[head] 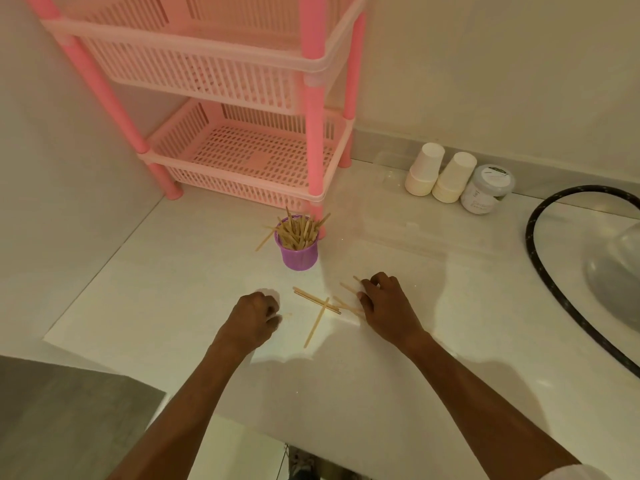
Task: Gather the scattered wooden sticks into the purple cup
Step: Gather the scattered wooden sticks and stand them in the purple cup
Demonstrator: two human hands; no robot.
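Observation:
A purple mesh cup (300, 252) stands on the white counter, packed with many wooden sticks (298, 232) that poke out of its top. In front of it several loose wooden sticks (317, 304) lie crossed on the counter between my hands. My right hand (386, 306) rests on the right end of that pile, fingers curled down onto a few sticks. My left hand (256, 315) sits to the left of the pile with its fingers closed; a stick tip shows at its knuckles, though a grip on it cannot be made out.
A pink plastic rack (242, 157) stands just behind the cup against the left wall. Two upturned stacks of paper cups (438, 174) and a white jar (488, 188) line the back wall. A dark hose (540, 258) and a sink lie at the right.

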